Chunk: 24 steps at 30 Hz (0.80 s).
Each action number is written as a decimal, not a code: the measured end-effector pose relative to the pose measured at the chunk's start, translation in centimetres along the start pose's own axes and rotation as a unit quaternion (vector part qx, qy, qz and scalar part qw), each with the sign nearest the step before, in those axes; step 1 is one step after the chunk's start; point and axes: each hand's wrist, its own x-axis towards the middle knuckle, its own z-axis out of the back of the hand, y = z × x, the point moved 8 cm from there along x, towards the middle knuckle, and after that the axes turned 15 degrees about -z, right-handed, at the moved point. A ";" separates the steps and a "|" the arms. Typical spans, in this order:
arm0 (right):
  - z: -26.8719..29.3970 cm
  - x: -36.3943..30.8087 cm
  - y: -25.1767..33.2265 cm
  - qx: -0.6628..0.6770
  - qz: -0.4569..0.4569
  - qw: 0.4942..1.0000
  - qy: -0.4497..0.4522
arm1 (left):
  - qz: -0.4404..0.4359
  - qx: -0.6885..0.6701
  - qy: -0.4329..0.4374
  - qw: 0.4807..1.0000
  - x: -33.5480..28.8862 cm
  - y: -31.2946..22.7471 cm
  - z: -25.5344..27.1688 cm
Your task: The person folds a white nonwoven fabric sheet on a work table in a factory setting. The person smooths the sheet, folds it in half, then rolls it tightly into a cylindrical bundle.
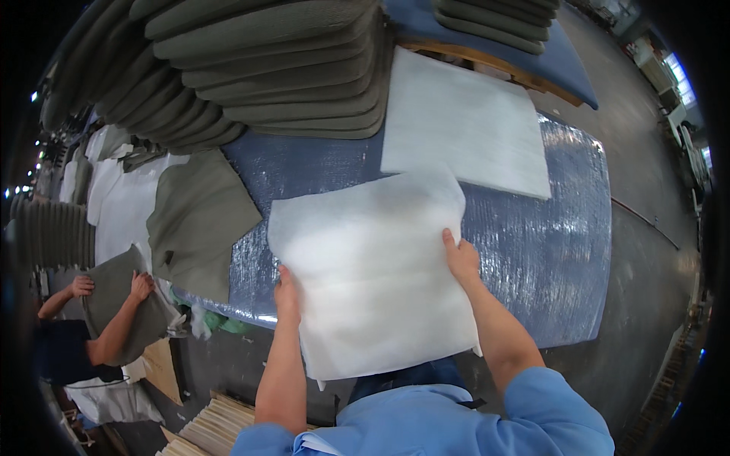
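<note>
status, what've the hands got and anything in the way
Left hand and right hand gripping white pad, opposite edges. Nothing lying on it. Second white sheet just beyond, grey cushions stacked back left.

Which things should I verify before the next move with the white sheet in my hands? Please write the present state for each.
1. Left hand gripping the held sheet at its left edge: ok.
2. Right hand gripping the right edge: ok.
3. Held sheet wholly over the table: not ok; in this view its near part reaches past the table's edge.
4. Held sheet apart from the other sheet: cannot tell; they overlap in this view.
5. Co-worker's hands away from it: ok, they hold grey cloth.
</note>
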 end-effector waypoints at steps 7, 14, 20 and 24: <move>0.0 0.6 -0.1 0.087 -0.032 0.986 0.140 | 0.052 -0.108 0.044 0.992 1.7 1.2 -0.3; 5.8 -3.1 1.8 0.076 0.102 0.992 -0.018 | -0.198 0.208 -0.055 0.956 0.9 -6.8 5.0; 1.1 0.3 5.3 0.095 0.112 0.989 0.003 | -0.132 0.150 -0.005 0.980 3.1 -4.1 -0.4; 0.5 2.1 5.7 0.053 0.047 0.997 0.001 | -0.034 0.062 0.011 0.997 4.6 -4.2 -1.3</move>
